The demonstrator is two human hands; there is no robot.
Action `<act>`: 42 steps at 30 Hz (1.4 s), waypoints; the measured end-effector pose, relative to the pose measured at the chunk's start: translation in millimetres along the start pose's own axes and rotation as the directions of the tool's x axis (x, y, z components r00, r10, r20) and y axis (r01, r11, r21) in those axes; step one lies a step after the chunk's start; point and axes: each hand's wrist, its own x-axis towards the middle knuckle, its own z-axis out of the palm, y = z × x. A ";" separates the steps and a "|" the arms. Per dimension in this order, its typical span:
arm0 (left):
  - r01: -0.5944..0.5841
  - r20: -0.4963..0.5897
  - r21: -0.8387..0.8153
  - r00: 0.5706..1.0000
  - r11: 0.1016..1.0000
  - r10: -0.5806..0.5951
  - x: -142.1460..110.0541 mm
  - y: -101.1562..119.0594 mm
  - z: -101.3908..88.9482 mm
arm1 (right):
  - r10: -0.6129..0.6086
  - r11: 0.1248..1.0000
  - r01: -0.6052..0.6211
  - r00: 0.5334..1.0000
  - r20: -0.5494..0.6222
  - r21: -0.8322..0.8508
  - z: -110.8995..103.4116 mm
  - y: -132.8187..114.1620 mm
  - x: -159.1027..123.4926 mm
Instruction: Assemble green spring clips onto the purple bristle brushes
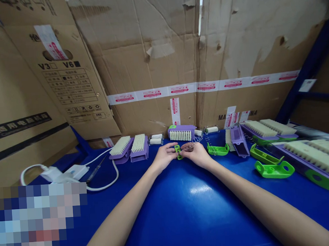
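Observation:
My left hand (164, 158) is closed on a small green plastic piece (178, 152) with openings in it, held just over the blue table. My right hand (196, 155) comes in from the other side, its fingers pinched near that piece. A thin metal coil spring (192, 145) runs from the right fingers up and away; its end at the green piece is hard to make out. Just behind the hands lies a purple brush (181, 132) with pale bristles and a green end. A curved green bracket (217, 149) rests right of my right hand.
Two purple brushes (138, 147) lie bristles up at left, near a white cable (118, 174) and a screwdriver (96, 170). White rollers (156, 139) sit along the back. More brushes (317, 158) and green brackets (274, 169) occupy the right. Cardboard (149, 64) walls the back.

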 end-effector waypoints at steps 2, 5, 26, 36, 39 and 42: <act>0.006 -0.004 -0.004 1.000 1.000 -0.006 -0.4 0.3 0.2 | 0.003 1.000 -0.003 1.000 0.004 0.002 0.0 -1.0 -0.3; 0.014 -0.009 -0.003 1.000 1.000 -0.014 -0.8 1.0 1.0 | 0.008 1.000 -0.008 1.000 0.007 -0.003 -0.2 -2.5 -0.8; 0.024 -0.021 -0.021 0.999 0.999 -0.025 -1.9 2.9 4.7 | -0.015 1.000 0.016 1.000 0.026 -0.027 -1.0 -2.8 -1.4; -0.013 -0.106 -0.010 0.994 1.000 0.012 -2.2 -1.8 12.1 | -0.032 0.996 0.034 0.999 0.024 -0.081 -1.9 -5.6 -2.1; -0.023 -0.117 0.004 0.993 1.000 0.023 -2.1 -2.6 12.4 | -0.049 0.996 0.053 0.998 0.047 -0.074 -2.8 -4.8 -1.9; -0.043 -0.124 0.038 0.991 0.998 0.047 -1.4 -4.4 12.8 | -0.063 0.996 0.067 0.996 0.068 -0.061 -4.4 -4.5 -1.8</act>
